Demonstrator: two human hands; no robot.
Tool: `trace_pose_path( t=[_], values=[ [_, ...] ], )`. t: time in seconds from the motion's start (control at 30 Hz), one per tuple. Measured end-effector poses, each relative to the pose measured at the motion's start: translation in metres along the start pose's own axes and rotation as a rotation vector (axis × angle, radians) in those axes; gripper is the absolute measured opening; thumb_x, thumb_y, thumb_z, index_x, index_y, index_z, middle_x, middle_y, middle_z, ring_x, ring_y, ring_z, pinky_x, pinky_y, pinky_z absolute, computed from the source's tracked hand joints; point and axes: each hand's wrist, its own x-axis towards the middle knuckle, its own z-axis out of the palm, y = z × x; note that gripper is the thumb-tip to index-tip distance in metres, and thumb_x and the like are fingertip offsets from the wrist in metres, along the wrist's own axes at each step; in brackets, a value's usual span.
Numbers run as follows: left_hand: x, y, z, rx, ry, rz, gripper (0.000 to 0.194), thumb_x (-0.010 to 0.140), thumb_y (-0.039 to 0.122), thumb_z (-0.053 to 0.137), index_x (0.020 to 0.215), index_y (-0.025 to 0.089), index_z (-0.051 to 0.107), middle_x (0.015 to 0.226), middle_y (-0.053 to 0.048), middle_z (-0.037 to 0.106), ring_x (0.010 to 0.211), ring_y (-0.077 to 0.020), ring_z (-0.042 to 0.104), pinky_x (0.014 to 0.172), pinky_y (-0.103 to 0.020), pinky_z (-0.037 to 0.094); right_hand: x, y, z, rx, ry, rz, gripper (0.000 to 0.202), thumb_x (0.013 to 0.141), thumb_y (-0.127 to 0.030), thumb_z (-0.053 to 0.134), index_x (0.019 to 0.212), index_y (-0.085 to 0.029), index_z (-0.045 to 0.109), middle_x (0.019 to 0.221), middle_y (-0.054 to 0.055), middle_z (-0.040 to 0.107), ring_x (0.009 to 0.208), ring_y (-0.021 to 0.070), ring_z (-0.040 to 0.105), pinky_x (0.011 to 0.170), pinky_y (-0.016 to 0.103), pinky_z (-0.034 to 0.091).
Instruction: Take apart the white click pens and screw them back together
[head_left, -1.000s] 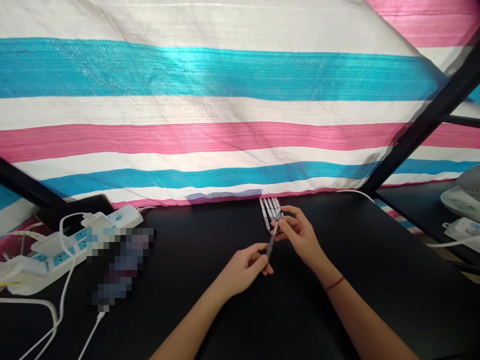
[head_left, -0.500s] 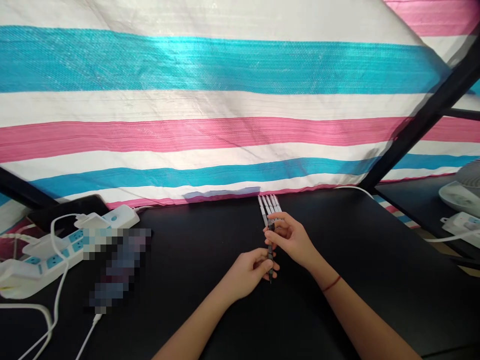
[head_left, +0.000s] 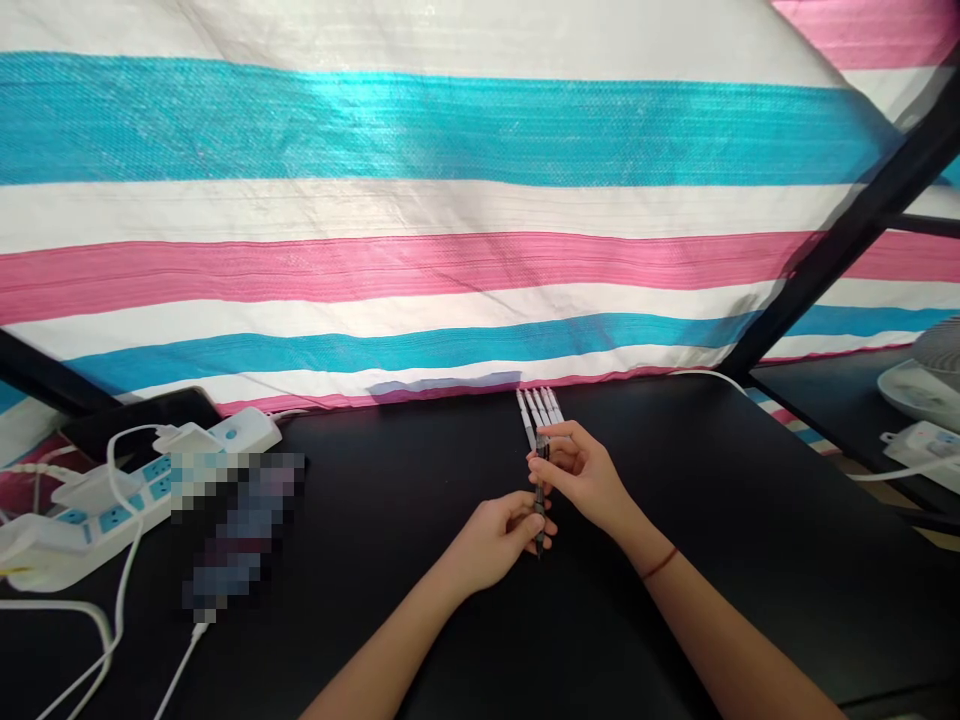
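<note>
Your left hand (head_left: 495, 540) pinched the dark pen (head_left: 539, 492) low, right hand (head_left: 586, 474) gripped it near the top; white pens (head_left: 526, 418) lay just beyond, on the worktop (head_left: 390, 490).

Small home-like nook, possibly a dorm bunk, with blue, pink and white striped plastic sheeting (head_left: 450, 130), black metal frame bars (head_left: 840, 240), smooth black desktop (head_left: 390, 500)
</note>
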Motion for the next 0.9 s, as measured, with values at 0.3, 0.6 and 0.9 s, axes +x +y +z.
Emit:
trace_pose_path(
  t=[0.3,0.6,0.9],
  values=[
    [-0.0001,0.0015,0.0001,-0.002,-0.008,0.000,0.031,0.086,0.039,0.055,0.101,0.013,0.059,0.090,-0.009,0.066,0.076,-0.0168,0.063,0.069,-0.031,0.049,0.0011,0.0019,0.0005,0.005,0.029,0.026,0.041,0.074,-0.032,0.069,0.108,-0.022,0.050,0.082,0.001,0.064,0.064,0.0169,0.067,0.049,0.026,0.053],
    [0.0004,0.0005,-0.0006,-0.001,-0.018,0.015,0.031,0.087,0.039,0.053,0.102,0.012,0.058,0.090,-0.009,0.065,0.076,-0.0157,0.062,0.069,-0.030,0.049,0.0014,-0.0004,-0.0001,0.023,0.036,0.051,0.047,0.072,-0.036,0.072,0.111,-0.021,0.050,0.085,0.003,0.066,0.065,0.0193,0.069,0.049,0.026,0.054],
    [0.0005,0.0016,-0.0001,0.017,-0.023,0.007,0.028,0.088,0.035,0.051,0.103,0.011,0.057,0.090,-0.009,0.064,0.076,-0.0155,0.061,0.070,-0.030,0.048,0.0005,-0.0019,0.0011,0.010,0.052,0.019,0.040,0.071,-0.035,0.072,0.102,-0.021,0.052,0.080,0.001,0.065,0.061,0.0186,0.068,0.046,0.025,0.054]
  ],
)
